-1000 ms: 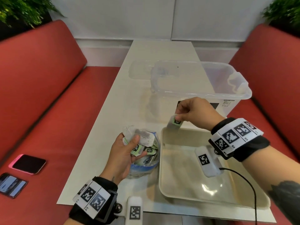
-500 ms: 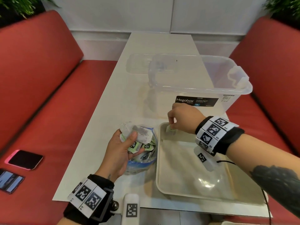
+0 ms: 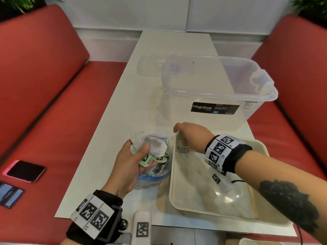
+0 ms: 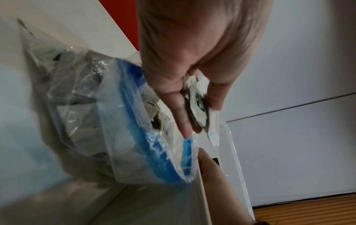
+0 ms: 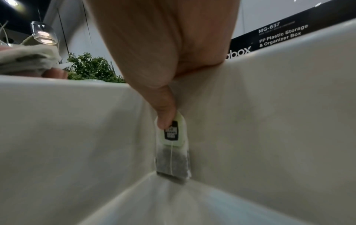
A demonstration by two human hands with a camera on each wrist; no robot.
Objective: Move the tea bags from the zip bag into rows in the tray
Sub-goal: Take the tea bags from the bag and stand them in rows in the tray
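The right hand (image 3: 192,137) pinches one tea bag (image 5: 173,153) upright in the tray's (image 3: 198,212) far left corner. The left hand (image 3: 131,164) grips several tea bags (image 3: 154,147) over the open zip bag (image 3: 159,174) beside the tray.

The tray (image 3: 261,151) fills the worktop's (image 3: 109,138) near right corner; its floor lies bare apart from the far left corner, where the right hand (image 3: 192,137) and one tea bag (image 3: 183,147) sit against the wall. The storage box (image 3: 221,96) stands just beyond the tray's far rim, blocking that side. The zip bag (image 3: 159,175) and left hand (image 3: 129,167) crowd the tray's left rim. The worktop's left edge is open.
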